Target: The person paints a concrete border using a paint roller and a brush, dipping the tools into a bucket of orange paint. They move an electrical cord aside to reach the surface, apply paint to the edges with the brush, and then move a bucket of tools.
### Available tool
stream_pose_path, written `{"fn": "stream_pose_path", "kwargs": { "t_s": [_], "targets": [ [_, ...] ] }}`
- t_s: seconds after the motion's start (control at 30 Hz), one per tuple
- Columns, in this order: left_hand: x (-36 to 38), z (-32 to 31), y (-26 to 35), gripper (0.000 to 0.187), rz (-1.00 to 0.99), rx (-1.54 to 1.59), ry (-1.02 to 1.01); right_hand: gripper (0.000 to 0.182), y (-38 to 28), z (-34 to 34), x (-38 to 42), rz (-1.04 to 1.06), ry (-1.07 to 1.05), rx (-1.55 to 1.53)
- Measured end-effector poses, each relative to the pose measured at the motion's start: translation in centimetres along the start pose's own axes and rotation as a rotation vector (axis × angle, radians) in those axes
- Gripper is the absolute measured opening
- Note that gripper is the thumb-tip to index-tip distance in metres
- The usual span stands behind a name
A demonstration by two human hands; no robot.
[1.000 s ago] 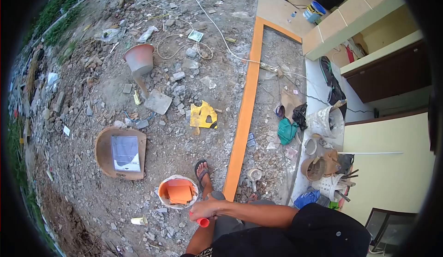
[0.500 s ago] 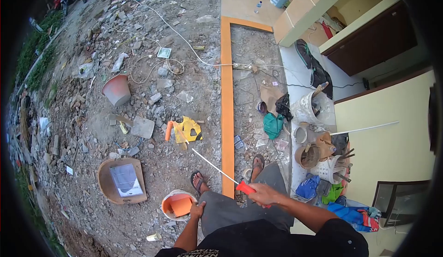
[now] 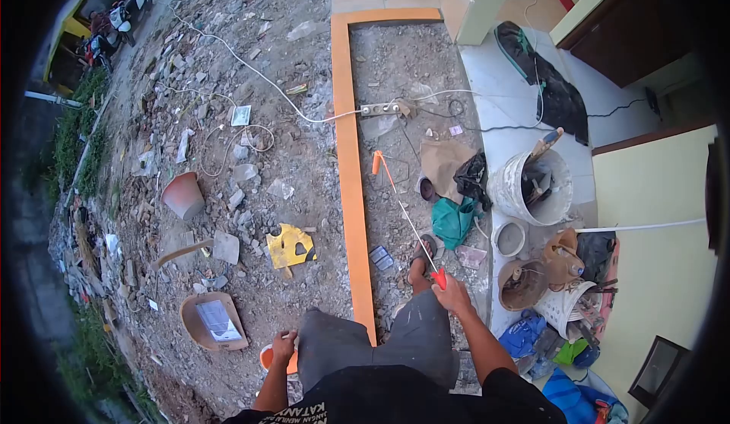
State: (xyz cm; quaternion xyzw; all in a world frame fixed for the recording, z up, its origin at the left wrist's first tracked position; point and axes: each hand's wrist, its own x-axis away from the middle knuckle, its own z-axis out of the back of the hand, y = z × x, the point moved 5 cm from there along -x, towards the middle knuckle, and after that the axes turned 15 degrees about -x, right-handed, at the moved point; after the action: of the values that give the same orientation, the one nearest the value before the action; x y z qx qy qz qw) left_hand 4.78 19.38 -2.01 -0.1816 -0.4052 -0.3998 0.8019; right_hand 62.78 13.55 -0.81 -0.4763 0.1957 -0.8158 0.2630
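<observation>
My right hand (image 3: 453, 295) is closed around the red handle of a long-shafted paint roller (image 3: 408, 215). Its orange-coated roller head is over the rubble ground, just right of an orange-painted low curb (image 3: 351, 196). At lower left, my left hand (image 3: 284, 346) is curled at the rim of a paint bucket (image 3: 266, 357) with orange inside. My hand and forearm hide much of that bucket. The curb runs away from me and turns right at its far end.
A power strip (image 3: 380, 109) with a white cable lies across the curb. Buckets (image 3: 530, 188) and bags stand at right by the wall. A yellow plastic piece (image 3: 291, 246), a hoe (image 3: 226, 247) and a cut container (image 3: 214, 320) lie on the left rubble.
The roller head has moved from above the yellow plastic, left of the curb, to the curb's right side. My view has shifted, and my left hand remains at the bucket.
</observation>
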Motion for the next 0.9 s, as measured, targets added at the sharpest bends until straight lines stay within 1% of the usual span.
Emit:
{"fn": "stream_pose_path", "kwargs": {
  "t_s": [0.03,0.07,0.1,0.13,0.17,0.2,0.23,0.27,0.3,0.37,0.4,0.43,0.47,0.5,0.57,0.6,0.63,0.7,0.73,0.9],
  "targets": [
    [0.6,-0.1,4.0,0.066,-0.099,-0.097,0.057,0.045,1.3,0.9,-2.8,-0.014,-0.030,-0.016],
    [0.9,-0.3,6.6,0.077,-0.094,-0.179,0.042,0.045,2.7,1.1,-5.3,-0.016,-0.044,-0.047],
    [2.2,0.0,9.4,0.077,-0.069,-0.214,0.047,0.045,3.9,1.0,-7.1,-0.024,-0.052,-0.081],
    [3.9,0.3,13.5,0.084,-0.079,-0.298,0.067,0.047,3.0,2.0,-8.3,-0.042,-0.077,-0.103],
    [4.8,0.5,17.1,0.091,-0.094,-0.380,0.081,0.047,5.0,1.4,-10.6,-0.060,-0.084,-0.123],
    [5.1,0.5,19.1,0.091,-0.079,-0.404,0.075,0.049,7.5,0.0,-12.8,-0.006,-0.097,-0.116],
    [5.1,0.3,21.2,0.098,-0.101,-0.477,0.087,0.052,8.5,-0.6,-14.5,0.054,-0.107,-0.108],
    [4.7,-0.2,22.4,0.105,-0.124,-0.548,0.097,0.052,9.9,-1.4,-15.9,0.041,-0.119,-0.118],
    [4.0,-0.7,23.0,0.105,-0.115,-0.566,0.098,0.055,10.3,-2.2,-17.5,0.014,-0.127,-0.110],
    [2.3,-1.9,23.2,0.118,-0.091,-0.721,0.021,0.058,10.5,-3.5,-20.5,-0.016,-0.137,-0.121],
    [0.9,-2.5,22.7,0.118,-0.092,-0.742,0.027,0.060,10.7,-3.7,-21.5,-0.042,-0.130,-0.129],
    [-0.8,-3.7,21.5,0.121,-0.067,-0.824,-0.016,0.062,10.9,-4.3,-22.6,-0.065,-0.123,-0.134],
    [-2.4,-4.8,21.0,0.125,-0.041,-0.906,-0.060,0.063,12.7,-6.0,-24.4,0.059,-0.041,-0.139],
    [-3.3,-5.5,21.7,0.125,-0.045,-0.926,-0.058,0.063,13.3,-7.1,-25.2,0.047,-0.036,-0.154],
    [-4.8,-6.2,25.4,0.126,0.043,-1.122,0.023,0.056,13.2,-7.4,-28.2,0.058,-0.012,-0.093],
    [-5.0,-5.7,27.1,0.121,0.059,-1.144,0.071,0.049,13.5,-7.9,-29.5,0.061,-0.021,-0.101],
    [-5.9,-5.2,27.2,0.121,0.069,-1.150,0.070,0.043,13.6,-8.4,-30.6,0.065,-0.031,-0.109],
    [-6.5,-3.4,26.9,0.116,-0.060,-1.046,0.092,0.033,14.1,-9.4,-32.5,-0.007,-0.019,-0.097],
    [-6.3,-3.0,27.6,0.112,-0.028,-1.049,0.106,0.032,14.3,-9.8,-33.6,0.048,-0.009,-0.084],
    [-6.8,-3.1,28.4,0.109,0.016,-1.085,0.121,0.032,14.6,-11.4,-38.0,0.024,0.001,-0.109]
  ]
}}
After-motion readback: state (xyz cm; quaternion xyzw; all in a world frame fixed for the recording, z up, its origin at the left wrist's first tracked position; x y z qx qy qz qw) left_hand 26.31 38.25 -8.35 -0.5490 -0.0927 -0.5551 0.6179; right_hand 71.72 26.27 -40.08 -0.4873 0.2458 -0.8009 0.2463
